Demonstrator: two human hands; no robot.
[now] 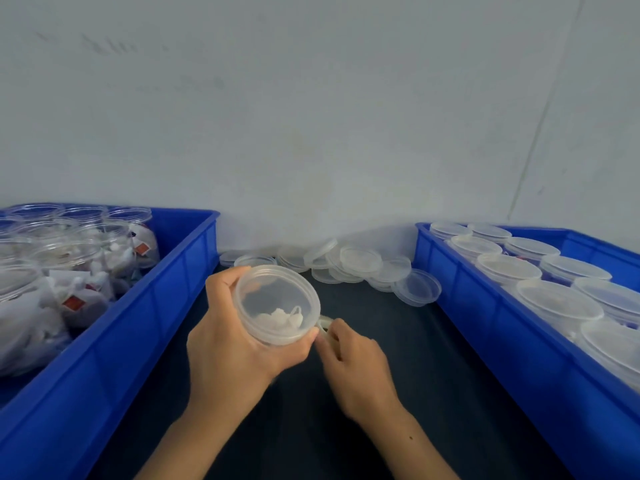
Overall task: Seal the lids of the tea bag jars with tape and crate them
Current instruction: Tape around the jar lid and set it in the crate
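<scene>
My left hand (228, 344) grips a clear plastic jar (277, 304) with its lid on, held above the dark table. White tea bags show through the lid. My right hand (349, 358) is just right of the jar and pinches a strip of clear tape (325, 323) against the lid's rim. The tape roll is hidden. The blue crate on the left (145, 327) holds several open jars of tea bags (79, 265). The blue crate on the right (491, 327) holds several lidded jars (557, 303).
A heap of loose clear lids (349, 263) lies at the back of the dark table (398, 341), against the grey wall. The two crates flank a narrow strip of tabletop where my hands work.
</scene>
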